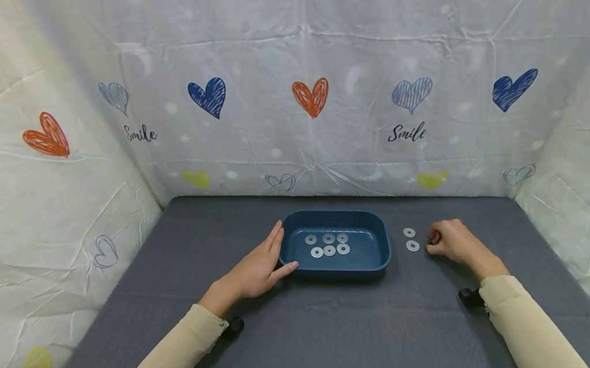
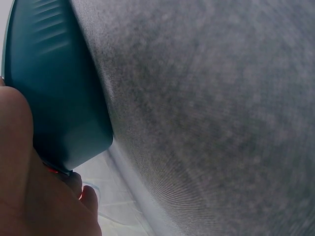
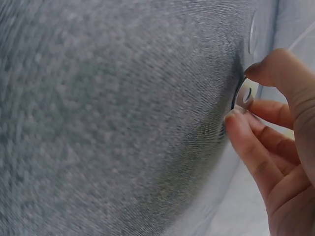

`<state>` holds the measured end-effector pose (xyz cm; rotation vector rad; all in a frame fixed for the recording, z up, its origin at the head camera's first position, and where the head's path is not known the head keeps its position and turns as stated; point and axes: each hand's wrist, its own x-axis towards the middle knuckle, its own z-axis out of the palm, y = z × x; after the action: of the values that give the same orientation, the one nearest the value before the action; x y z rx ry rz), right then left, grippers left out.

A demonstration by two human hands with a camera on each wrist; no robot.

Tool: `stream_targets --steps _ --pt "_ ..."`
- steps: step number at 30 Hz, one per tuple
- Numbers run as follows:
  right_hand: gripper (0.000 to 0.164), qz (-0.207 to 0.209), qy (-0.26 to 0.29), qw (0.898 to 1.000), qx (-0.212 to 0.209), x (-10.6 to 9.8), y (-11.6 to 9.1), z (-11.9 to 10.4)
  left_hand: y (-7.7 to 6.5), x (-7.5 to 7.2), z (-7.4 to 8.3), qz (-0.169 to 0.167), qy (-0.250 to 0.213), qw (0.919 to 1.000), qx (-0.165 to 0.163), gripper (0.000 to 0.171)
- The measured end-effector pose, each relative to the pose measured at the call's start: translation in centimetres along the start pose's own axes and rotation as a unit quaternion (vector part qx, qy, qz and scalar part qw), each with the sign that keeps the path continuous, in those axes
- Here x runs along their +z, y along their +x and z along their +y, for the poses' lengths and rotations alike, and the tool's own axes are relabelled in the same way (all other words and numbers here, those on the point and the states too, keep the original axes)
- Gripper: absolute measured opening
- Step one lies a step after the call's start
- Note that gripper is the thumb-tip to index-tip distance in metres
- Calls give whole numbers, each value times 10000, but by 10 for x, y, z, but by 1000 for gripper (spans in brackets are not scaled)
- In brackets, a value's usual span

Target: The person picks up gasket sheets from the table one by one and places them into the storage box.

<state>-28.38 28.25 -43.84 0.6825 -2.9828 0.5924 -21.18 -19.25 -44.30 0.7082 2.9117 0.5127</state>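
Observation:
A blue rectangular tray (image 1: 334, 271) stands on the grey cloth with several flat metal washers (image 1: 329, 250) lying apart on its floor. My left hand (image 1: 257, 267) rests against the tray's left end, its straight fingers along the outer wall and the thumb over the front rim. Right of the tray, my right hand (image 1: 454, 241) pinches a washer (image 3: 242, 96) between thumb and fingertips, tilted up on edge close to the cloth. Two more washers lie just left of that hand, one farther washer (image 1: 409, 232) and one nearer washer (image 1: 412, 246).
Grey cloth (image 1: 345, 332) covers the table. A white curtain (image 1: 264, 49) printed with hearts hangs behind it and at both sides. A dark wrist device (image 1: 471, 298) sits under the right sleeve, another dark device (image 1: 233, 328) under the left one.

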Motion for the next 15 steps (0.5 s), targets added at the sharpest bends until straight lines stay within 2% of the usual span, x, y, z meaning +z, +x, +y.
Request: stream_targets --steps 5,15 --pt "13 70 -117 9999 -58 -2 -3 -1 0 0 0 -50 -19 10000 -30 100" --pt "16 84 182 9997 -122 -8 -6 -7 0 -2 2 -44 -66 9999 -68 99"
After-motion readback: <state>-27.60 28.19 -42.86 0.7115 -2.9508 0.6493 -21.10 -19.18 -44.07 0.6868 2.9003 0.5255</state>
